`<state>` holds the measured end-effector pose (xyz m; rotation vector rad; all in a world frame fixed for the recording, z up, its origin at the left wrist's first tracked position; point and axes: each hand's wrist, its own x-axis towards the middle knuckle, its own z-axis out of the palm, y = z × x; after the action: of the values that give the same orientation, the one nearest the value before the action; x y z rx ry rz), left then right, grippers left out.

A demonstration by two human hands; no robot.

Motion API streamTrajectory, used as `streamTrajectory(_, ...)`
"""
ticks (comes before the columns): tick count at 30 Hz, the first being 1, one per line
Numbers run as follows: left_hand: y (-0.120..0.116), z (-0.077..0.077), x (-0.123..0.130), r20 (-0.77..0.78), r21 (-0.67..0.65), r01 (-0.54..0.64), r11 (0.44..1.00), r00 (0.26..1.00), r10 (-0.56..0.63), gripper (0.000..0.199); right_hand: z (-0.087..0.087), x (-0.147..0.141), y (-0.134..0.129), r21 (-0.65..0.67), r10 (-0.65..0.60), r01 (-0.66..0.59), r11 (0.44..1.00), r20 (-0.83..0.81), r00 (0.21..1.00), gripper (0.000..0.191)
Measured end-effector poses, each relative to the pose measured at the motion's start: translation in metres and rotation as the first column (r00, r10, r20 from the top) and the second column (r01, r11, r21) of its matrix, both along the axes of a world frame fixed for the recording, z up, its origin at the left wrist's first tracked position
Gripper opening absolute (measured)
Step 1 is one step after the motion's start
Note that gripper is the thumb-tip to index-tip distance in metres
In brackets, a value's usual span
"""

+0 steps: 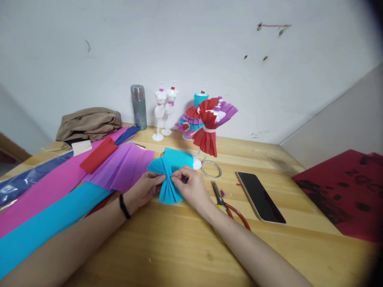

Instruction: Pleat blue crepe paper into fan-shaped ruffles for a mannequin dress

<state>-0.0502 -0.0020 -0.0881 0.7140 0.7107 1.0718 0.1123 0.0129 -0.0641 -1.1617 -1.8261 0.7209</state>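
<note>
A pleated blue paper piece point(169, 195), gathered at its middle and fanned out above and below, is between my two hands. My left hand point(147, 187) pinches its left side at the gather. From the right, the thumb and fingertips of my right hand point(187, 181) press together on the same gather. Behind it lies another flat blue paper point(181, 156). Just beyond stands a small mannequin point(220, 115) dressed in red and purple pleated paper, its white base close to my right hand.
Purple paper point(125, 167), red paper point(98, 154) and long strips lie left. Right are a wire ring point(211, 169), red-handled pliers point(230, 207) and a phone point(261, 197). A bottle point(139, 107) and more mannequins point(160, 111) stand behind.
</note>
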Motion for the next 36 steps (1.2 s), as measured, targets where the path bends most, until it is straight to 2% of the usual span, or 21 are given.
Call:
streamTrajectory(5,-0.003,0.003,0.001,-0.03,-0.025,-0.006,1.0,1.0,0.005,0.025,0.002,0.0,-0.006,0.102,0.031,-0.038,0.994,0.064,0.997,0.01)
streamTrajectory(10,-0.003,0.003,0.002,-0.06,-0.042,-0.029,0.999,0.998,0.027,0.028,0.0,-0.001,-0.006,0.11,0.042,-0.051,0.993,0.088,0.995,0.008)
streamTrajectory(18,-0.002,-0.002,0.003,-0.042,-0.019,-0.037,0.999,0.998,0.036,0.029,-0.006,-0.001,0.001,-0.019,0.094,-0.095,0.995,-0.039,0.995,0.013)
streamTrajectory(24,-0.001,-0.008,0.004,-0.039,0.023,-0.04,0.999,0.998,0.041,0.027,-0.019,-0.003,0.006,-0.265,0.063,-0.11,0.958,-0.179,0.982,0.013)
streamTrajectory(31,-0.003,0.0,0.008,-0.031,0.026,-0.087,0.996,0.996,0.088,0.03,-0.02,-0.007,0.007,-0.305,0.022,-0.105,0.947,-0.263,0.965,0.008)
streamTrajectory(36,-0.004,-0.002,0.007,-0.081,0.006,-0.104,0.995,0.991,0.104,0.029,-0.02,-0.006,0.007,-0.351,0.029,-0.128,0.928,-0.275,0.961,0.009)
